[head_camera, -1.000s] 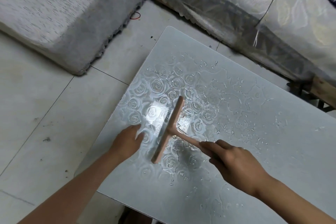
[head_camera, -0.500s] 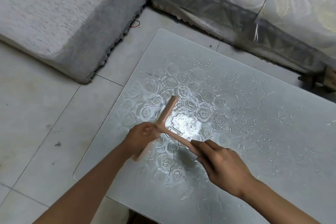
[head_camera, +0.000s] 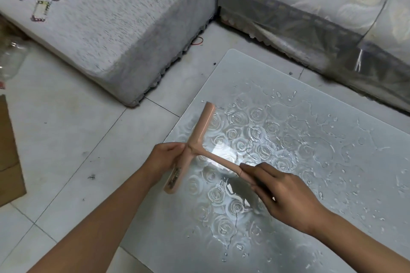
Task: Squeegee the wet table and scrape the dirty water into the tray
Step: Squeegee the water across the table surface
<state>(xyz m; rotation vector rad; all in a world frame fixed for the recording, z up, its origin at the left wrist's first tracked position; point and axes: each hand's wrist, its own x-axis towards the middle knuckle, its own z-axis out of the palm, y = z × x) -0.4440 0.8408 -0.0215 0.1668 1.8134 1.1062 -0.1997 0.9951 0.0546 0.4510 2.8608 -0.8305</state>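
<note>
Wet table (head_camera: 250, 73); fingers (head_camera: 255, 167) grip squeegee's (head_camera: 203, 126) blade and handle

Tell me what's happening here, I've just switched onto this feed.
A person holds a pink squeegee at the wet table. The right hand grips its handle; the left hand holds the blade bar near the middle. The blade sits close to the table's left edge, with puddles and drops of water spread across the top to its right. No tray shows in this view.

Both hands (head_camera: 165, 157) (head_camera: 286, 195) grip pink squeegee (head_camera: 199, 137) over wet table (head_camera: 310, 162).
</note>
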